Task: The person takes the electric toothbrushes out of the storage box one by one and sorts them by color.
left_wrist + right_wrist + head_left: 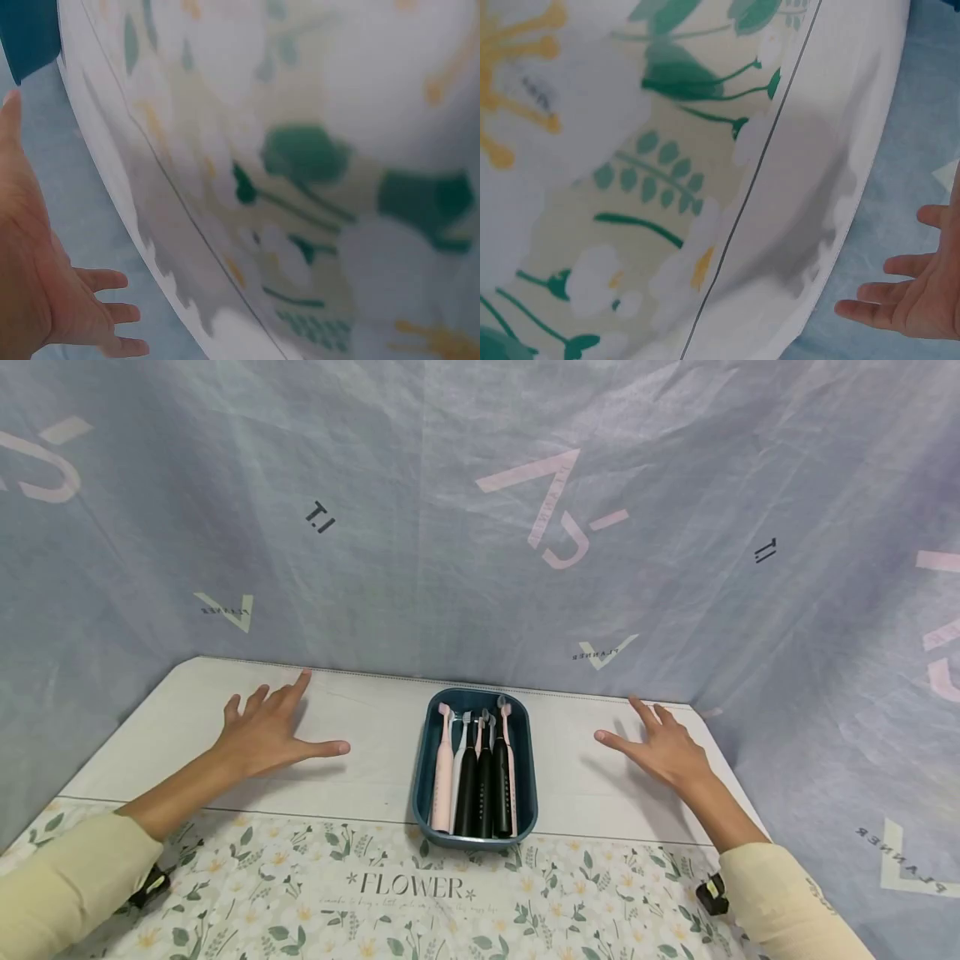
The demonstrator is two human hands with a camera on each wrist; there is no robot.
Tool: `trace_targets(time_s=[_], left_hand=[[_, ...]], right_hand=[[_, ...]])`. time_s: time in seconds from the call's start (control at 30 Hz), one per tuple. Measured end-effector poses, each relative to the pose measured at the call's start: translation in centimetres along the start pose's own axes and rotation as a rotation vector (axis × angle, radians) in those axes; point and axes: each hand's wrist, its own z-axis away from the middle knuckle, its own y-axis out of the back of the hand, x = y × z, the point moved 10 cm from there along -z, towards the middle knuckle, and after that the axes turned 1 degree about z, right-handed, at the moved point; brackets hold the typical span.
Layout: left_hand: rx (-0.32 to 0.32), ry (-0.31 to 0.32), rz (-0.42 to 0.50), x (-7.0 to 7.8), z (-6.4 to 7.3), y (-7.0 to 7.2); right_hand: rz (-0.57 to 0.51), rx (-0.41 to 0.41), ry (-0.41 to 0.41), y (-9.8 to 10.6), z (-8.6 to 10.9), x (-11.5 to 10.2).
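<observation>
Presently, a dark blue-green, rectangular box with rounded corners (474, 842) stood on the table (367, 789), near its far edge and between the two hands. Inside lay slim toothbrushes with their heads toward the far side: a pale pink toothbrush (444, 781) at the left, a white toothbrush (460, 758) next to it, three black toothbrushes (485, 781) side by side, and a second pink toothbrush (512, 777) along the right wall. Some heads overlapped, so I could not count them all surely.

The left hand (264, 731) was above the table, left of the box and well apart from it. Its fingers were extended and spread widely, the thumb directed toward the box, and they held nothing. The right hand (671, 752) was on the opposite side, also well apart from the box; its fingers were likewise spread and held nothing.

Both arms wore pale yellow sleeves (82, 877), with a small black device (712, 893) near each cuff. A white cloth with printed flowers (405, 914) covered the table, and behind it hung a grey-blue fabric curtain (420, 568) with printed letters.
</observation>
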Motion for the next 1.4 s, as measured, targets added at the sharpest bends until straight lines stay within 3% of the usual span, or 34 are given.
trace_targets(time_s=[0.43,0.73,1.07,1.4], left_hand=[[0.022,-0.079,0.029,4.3,1.0,0.3],[0.032,-0.162,0.065,7.5,2.0,-0.2],[0.011,-0.204,0.099,9.9,2.7,-1.5],[0.006,-0.229,0.101,11.0,2.8,-2.4]], right_hand=[[-0.007,-0.003,0.014,-0.4,-0.2,-1.1],[-0.022,-0.038,0.023,-0.9,-0.3,-1.9],[-0.048,-0.068,0.019,-1.6,-0.2,-2.2],[-0.059,-0.044,0.039,-1.4,-0.2,-2.7]])
